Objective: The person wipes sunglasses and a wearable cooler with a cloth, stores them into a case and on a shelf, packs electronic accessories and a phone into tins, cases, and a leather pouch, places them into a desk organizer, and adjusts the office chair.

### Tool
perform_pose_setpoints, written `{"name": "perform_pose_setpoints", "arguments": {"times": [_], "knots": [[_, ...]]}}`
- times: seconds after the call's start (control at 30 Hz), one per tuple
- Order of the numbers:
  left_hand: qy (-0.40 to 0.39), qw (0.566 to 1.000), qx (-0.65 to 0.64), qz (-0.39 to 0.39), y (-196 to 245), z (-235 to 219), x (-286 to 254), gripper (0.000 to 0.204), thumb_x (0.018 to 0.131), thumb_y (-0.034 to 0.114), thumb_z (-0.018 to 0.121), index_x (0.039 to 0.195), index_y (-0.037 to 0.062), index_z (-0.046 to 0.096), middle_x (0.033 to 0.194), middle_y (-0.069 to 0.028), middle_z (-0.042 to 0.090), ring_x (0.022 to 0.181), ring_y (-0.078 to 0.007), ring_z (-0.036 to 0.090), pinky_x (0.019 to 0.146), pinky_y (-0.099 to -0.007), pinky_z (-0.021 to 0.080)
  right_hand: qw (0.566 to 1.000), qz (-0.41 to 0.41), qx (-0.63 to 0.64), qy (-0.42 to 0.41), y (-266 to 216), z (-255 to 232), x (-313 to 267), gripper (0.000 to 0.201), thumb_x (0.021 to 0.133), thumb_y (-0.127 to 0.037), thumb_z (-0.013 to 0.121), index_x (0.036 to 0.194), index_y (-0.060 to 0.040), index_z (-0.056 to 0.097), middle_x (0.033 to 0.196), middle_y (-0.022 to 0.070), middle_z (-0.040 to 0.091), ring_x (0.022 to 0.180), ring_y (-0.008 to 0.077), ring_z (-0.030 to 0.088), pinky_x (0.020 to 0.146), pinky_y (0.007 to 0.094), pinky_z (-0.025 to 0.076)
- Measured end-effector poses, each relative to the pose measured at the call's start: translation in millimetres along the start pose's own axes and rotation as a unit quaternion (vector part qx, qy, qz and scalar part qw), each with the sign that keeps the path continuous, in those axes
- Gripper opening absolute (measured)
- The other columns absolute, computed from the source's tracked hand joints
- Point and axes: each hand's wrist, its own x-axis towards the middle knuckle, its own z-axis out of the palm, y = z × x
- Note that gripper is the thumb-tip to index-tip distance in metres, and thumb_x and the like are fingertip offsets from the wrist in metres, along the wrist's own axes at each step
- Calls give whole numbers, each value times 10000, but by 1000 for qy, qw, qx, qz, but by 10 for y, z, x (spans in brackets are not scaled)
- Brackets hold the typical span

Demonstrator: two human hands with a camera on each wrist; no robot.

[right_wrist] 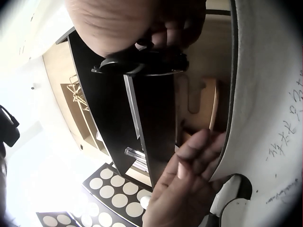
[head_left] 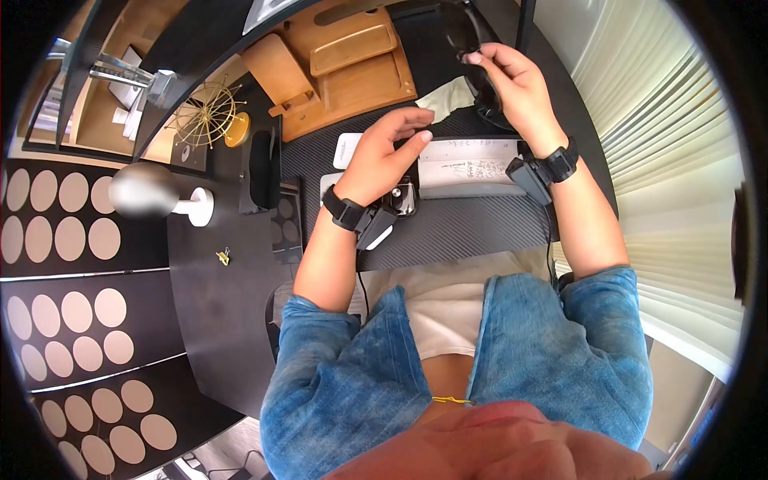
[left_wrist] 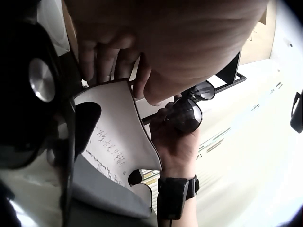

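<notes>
In the head view my right hand [head_left: 524,96] is raised over the far right of the desk and pinches a pair of dark sunglasses [head_left: 484,90]. Their two lenses show clearly beside that hand in the left wrist view, the sunglasses [left_wrist: 187,115] being tilted. My left hand [head_left: 384,156] holds nothing; its fingers are loosely bent, with the thumb apart. It hovers at the left edge of a white sheet with handwriting [head_left: 468,156]. A pale cloth [head_left: 444,100] lies between the hands, just past the left fingertips.
A wooden desk organizer [head_left: 344,68] stands at the back. To the left are a long black case [head_left: 264,172], a gold wheel ornament [head_left: 204,116] and a white round-headed object [head_left: 144,190]. A white phone-like slab [head_left: 346,150] lies by the left hand. White blinds [head_left: 656,144] hang at right.
</notes>
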Motion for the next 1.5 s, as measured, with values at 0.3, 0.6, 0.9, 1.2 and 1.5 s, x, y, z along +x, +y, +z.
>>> {"name": "perform_pose_setpoints", "arguments": {"times": [0.3,0.6,0.9,1.2,1.5], "knots": [[33,961,-267,62,154,-2,-1,520,974,124,599,1431,-5,387,1263,-107,581,1156,-185,575,1020,-345,442,957,125,-38,-258,-203,52,-158,152,934,-81,641,1043,21,671,899,6,658,795,54,556,689,223,450],[48,948,-311,40,127,0,-26,357,1008,189,550,1307,6,486,1242,-132,616,1134,-191,591,1011,-358,454,948,5,-101,-301,-223,51,-130,182,935,-120,645,1043,19,689,863,35,660,794,99,588,702,254,469],[168,876,-445,-75,107,-102,3,349,1052,375,425,1104,54,552,989,-83,632,903,-160,615,822,-319,498,906,-123,-349,-206,64,-248,66,228,907,-228,636,976,-32,731,1179,136,652,1136,326,585,965,392,464],[125,873,-454,-127,-10,-104,-20,408,1037,439,443,1061,55,582,850,6,565,670,-72,517,597,-230,447,869,-31,-385,-308,141,-171,-64,403,991,-387,503,993,-67,747,1326,123,601,1365,329,412,1174,483,202],[132,866,-472,-104,-62,-152,-9,362,1015,425,501,1053,76,591,855,4,586,693,-80,551,615,-240,464,830,19,-440,-342,90,-139,28,324,981,-300,542,1028,-36,724,1212,112,653,1251,270,515,1127,457,285]]}}
